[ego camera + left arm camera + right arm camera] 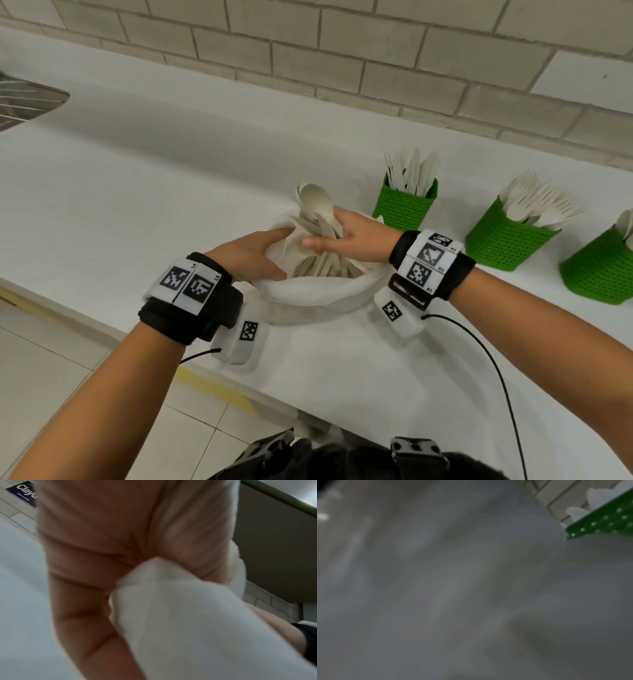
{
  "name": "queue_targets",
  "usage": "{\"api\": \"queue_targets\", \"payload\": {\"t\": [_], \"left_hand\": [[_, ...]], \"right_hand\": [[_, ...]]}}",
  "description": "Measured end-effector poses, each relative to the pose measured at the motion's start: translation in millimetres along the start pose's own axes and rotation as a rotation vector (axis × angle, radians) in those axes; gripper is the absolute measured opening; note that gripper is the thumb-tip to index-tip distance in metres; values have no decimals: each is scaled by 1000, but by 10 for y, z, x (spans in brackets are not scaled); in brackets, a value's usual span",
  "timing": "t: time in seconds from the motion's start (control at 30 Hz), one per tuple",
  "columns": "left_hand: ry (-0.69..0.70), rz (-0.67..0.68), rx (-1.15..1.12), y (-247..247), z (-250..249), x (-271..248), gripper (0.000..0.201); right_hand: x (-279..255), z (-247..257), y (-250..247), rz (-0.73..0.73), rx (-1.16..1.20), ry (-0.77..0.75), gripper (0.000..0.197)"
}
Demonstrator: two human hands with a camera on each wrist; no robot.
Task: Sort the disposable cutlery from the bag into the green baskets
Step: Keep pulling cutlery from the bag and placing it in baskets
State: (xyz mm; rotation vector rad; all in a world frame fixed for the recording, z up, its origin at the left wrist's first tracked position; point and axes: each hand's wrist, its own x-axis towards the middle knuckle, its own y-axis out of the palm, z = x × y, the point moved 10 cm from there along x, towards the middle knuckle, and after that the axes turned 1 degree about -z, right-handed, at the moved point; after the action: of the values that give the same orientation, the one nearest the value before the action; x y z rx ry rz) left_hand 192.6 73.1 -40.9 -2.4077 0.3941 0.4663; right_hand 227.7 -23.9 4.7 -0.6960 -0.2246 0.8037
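A white bag (308,298) lies open on the white counter (171,192), with pale disposable cutlery inside. My right hand (337,236) grips a bundle of spoons (315,205) that sticks up out of the bag mouth. My left hand (253,255) holds the bag's left rim; in the left wrist view the white bag (188,622) is bunched against the palm of my left hand (120,547). Three green baskets stand to the right: one with knives (406,202), one with forks (507,236), and a third (599,270) cut off by the frame edge. The right wrist view is blurred grey, showing only a green basket (606,522) corner.
A tiled wall (342,51) runs behind the counter. The counter's front edge (102,329) drops to a tiled floor with a yellow line (212,387). A metal sink (24,99) shows at the far left. A black cable (496,370) trails from my right wrist.
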Motion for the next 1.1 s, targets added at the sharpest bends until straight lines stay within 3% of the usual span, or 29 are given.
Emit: {"api": "queue_targets", "payload": {"t": [0.1, 0.17, 0.27, 0.33, 0.37, 0.47, 0.63, 0.73, 0.9, 1.1], "left_hand": [[37, 10, -27, 12, -46, -12, 64], [41, -59, 15, -67, -68, -38, 63], [175, -344, 63, -370, -341, -190, 54], [324, -510, -122, -556, -588, -350, 54], [364, -532, -249, -592, -655, -386, 59], [354, -429, -430, -460, -769, -314, 76], [273, -348, -175, -130, -762, -11, 91], [319, -267, -139, 5, -817, 99, 98], [325, -47, -197, 173, -900, 72, 56], [222, 37, -259, 266, -941, 31, 24]], "right_hand": [[32, 22, -59, 1, 140, 28, 13], [45, 39, -116, -30, 166, 28, 17], [49, 93, -270, -163, 253, -16, 20], [31, 120, -369, -254, 292, -48, 24], [19, 123, -411, -293, 311, -60, 24], [12, 110, -493, -371, 436, -80, 18], [30, 144, -527, -394, 643, -77, 16], [43, 165, -488, -321, 836, -52, 10], [20, 158, -468, -210, 933, -38, 13], [-59, 175, -589, -295, 809, 33, 8]]}}
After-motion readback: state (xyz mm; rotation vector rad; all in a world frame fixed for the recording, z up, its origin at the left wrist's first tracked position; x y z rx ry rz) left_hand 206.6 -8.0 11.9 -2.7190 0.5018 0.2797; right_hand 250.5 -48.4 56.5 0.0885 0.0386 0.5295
